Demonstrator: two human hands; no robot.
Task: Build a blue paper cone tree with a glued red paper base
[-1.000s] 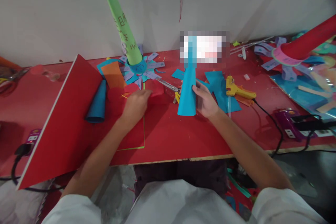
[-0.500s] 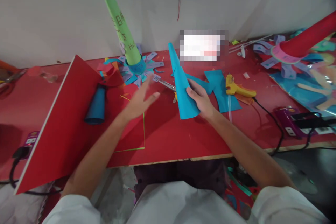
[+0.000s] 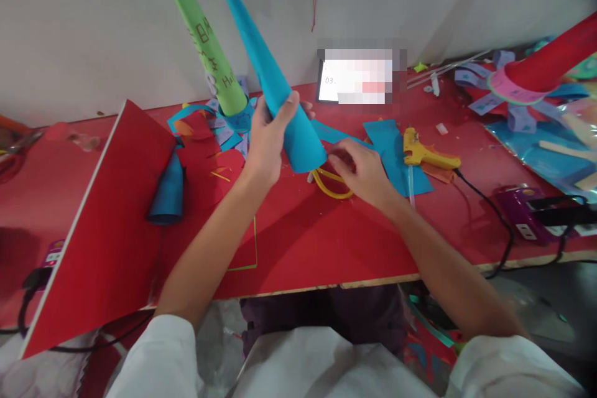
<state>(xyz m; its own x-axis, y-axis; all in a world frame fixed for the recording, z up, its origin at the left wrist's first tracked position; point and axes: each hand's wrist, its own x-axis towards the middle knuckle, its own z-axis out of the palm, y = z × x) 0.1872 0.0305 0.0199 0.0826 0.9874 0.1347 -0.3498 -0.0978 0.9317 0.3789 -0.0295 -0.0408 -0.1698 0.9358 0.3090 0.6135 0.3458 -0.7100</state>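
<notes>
A tall blue paper cone (image 3: 275, 84) is tilted over the table, its narrow tip pointing up and left. My left hand (image 3: 270, 143) is wrapped around its lower part, thumb in front. At the cone's wide lower rim is my right hand (image 3: 361, 171), its fingers curled together; whether they pinch the rim or some small piece I cannot make out. Just below the rim lie yellow scissor handles (image 3: 333, 186), with the blades hidden. Behind the right hand are blue paper offcuts (image 3: 385, 143).
A yellow glue gun (image 3: 429, 152) with a cord lies to the right. Leftward, a red board (image 3: 102, 242) leans beside a smaller blue cone (image 3: 168, 196). A green paper tower (image 3: 205, 37) and a screen (image 3: 357, 78) stand at the back. Power strips sit at both sides.
The blue cone has passed from my right hand to my left and has moved up and left. My left hand, open before, now grips it. The scissor handles are uncovered.
</notes>
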